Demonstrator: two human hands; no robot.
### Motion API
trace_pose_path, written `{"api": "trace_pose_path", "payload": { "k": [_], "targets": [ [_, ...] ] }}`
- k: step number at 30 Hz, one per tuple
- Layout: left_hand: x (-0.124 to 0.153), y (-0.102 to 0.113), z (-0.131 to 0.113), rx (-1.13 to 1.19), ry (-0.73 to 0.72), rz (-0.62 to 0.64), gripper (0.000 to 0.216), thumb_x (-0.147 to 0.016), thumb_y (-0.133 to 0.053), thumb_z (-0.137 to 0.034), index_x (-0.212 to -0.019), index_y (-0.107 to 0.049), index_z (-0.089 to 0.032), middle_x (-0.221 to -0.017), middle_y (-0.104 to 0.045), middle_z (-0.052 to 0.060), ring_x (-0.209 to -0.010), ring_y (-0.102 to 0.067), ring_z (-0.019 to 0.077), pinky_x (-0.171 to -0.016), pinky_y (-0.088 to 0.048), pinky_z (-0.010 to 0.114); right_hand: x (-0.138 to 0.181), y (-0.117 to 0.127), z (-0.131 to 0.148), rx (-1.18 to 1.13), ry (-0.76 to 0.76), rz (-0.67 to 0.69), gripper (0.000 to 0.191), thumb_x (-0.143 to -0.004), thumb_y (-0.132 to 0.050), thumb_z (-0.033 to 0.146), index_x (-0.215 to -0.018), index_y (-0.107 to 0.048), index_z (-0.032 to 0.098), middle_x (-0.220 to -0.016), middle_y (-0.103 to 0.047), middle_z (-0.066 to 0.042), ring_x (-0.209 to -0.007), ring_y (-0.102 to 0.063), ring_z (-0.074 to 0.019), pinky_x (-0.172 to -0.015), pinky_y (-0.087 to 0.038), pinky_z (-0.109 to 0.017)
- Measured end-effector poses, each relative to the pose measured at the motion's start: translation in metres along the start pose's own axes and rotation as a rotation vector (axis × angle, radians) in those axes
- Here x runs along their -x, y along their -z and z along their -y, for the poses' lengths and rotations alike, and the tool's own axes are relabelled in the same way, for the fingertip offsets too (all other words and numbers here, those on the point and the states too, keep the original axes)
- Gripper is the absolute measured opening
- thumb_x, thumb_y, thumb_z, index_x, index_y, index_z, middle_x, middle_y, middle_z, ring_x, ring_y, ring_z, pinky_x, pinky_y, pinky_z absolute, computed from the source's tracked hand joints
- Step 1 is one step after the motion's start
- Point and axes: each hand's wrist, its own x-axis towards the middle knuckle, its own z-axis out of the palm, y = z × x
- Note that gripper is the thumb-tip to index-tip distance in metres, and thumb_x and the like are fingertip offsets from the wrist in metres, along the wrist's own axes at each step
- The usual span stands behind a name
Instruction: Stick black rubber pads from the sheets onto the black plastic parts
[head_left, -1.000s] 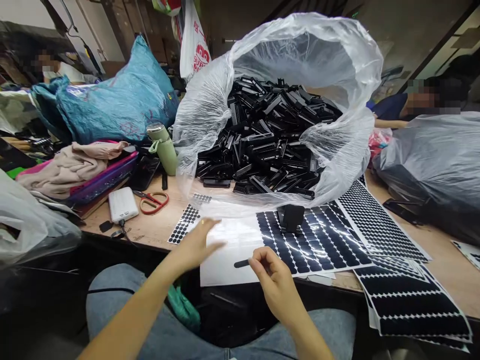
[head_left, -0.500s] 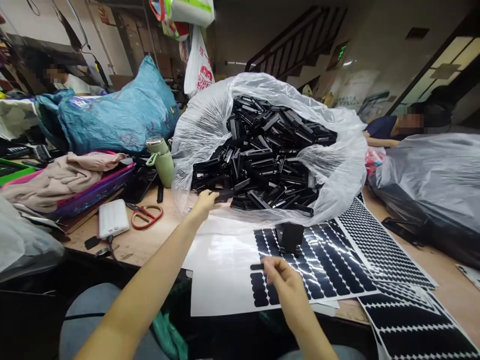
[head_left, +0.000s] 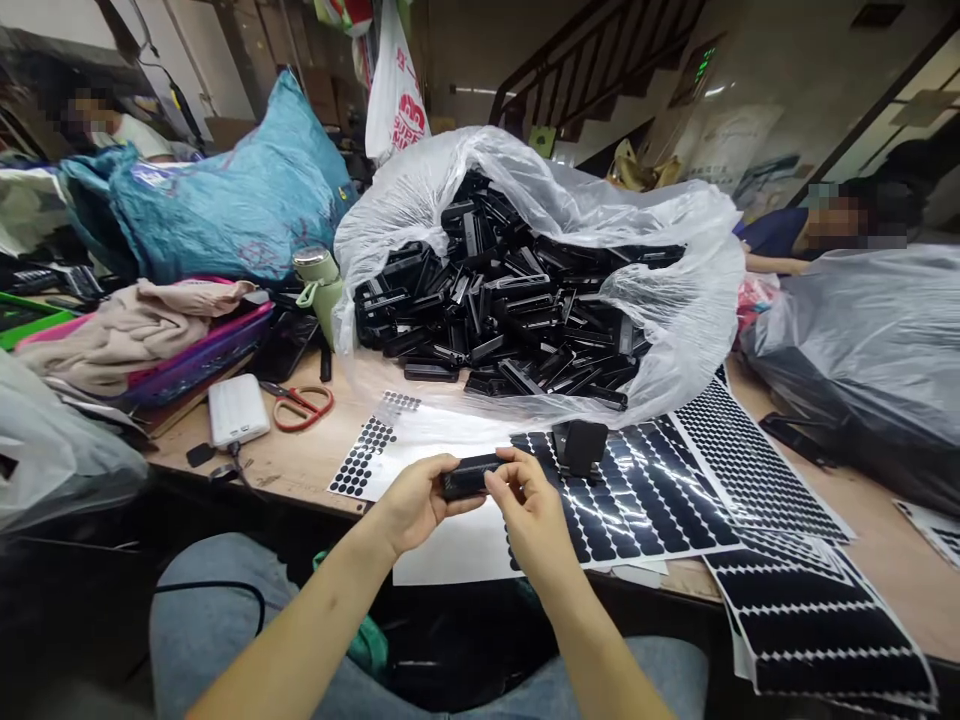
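At the bottom of the frame are the person's denim-clad knees, with a green cloth between them; above them, at the centre of the frame, the left hand is closed round the left end of a dark oblong piece, its fingers below and behind; the right hand has bent fingers against the right end of the same piece, though whether they pinch it or only touch it I cannot tell; the piece is held above a white-backed sheet of black stickers, which spreads right of centre; a small black stand stands on that sheet; more sticker sheets overlap at the lower right; left of centre lie a white power bank and, just beside it, red-handled scissors; farther back, a clear plastic bag gapes open on many black plastic parts in the middle of the frame; a green bottle stands to its left, near a basket holding beige cloth; a blue sack fills the upper left; beyond, one co-worker shows at the upper left, another at the upper right, and a staircase rises behind.
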Motion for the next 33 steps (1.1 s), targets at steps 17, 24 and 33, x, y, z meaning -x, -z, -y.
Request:
{"api": "trace_pose_path", "payload": {
  "k": [17, 24, 33],
  "targets": [
    [0.02, -0.007, 0.018, 0.008, -0.057, 0.042, 0.014, -0.073, -0.05, -0.013, -0.059, -0.051, -0.013, -0.062, -0.056, 0.002, -0.061, -0.056, 0.0123, -0.073, -0.051, 0.038, 0.019, -0.003, -0.003, 0.064, -0.015, -0.051, 0.023, -0.076, -0.052, 0.039, -0.067, -0.058, 0.018, -0.111, -0.05, -0.009, -0.087, -0.05, -0.0204, -0.066, -0.039, -0.03],
    [0.025, -0.006, 0.02, 0.018, -0.069, 0.043, 0.014, -0.072, -0.051, -0.013, -0.058, -0.05, -0.014, -0.062, -0.054, 0.0, -0.062, -0.053, 0.0114, -0.072, -0.051, 0.038, 0.025, -0.005, 0.0, 0.115, 0.038, -0.082, 0.022, -0.077, -0.051, 0.038, -0.067, -0.056, 0.019, -0.108, -0.051, -0.009, -0.092, -0.049, -0.0217, -0.076, -0.04, -0.034],
    [0.031, -0.003, 0.022, 0.054, -0.068, 0.019, 0.01, -0.073, -0.052, -0.014, -0.064, -0.052, -0.014, -0.065, -0.058, 0.002, -0.066, -0.057, 0.0139, -0.072, -0.052, 0.038, 0.03, -0.017, -0.002, 0.192, 0.074, -0.107, 0.019, -0.08, -0.048, 0.034, -0.07, -0.053, 0.019, -0.109, -0.049, -0.01, -0.104, -0.045, -0.0232, -0.085, -0.035, -0.037]
  ]
}}
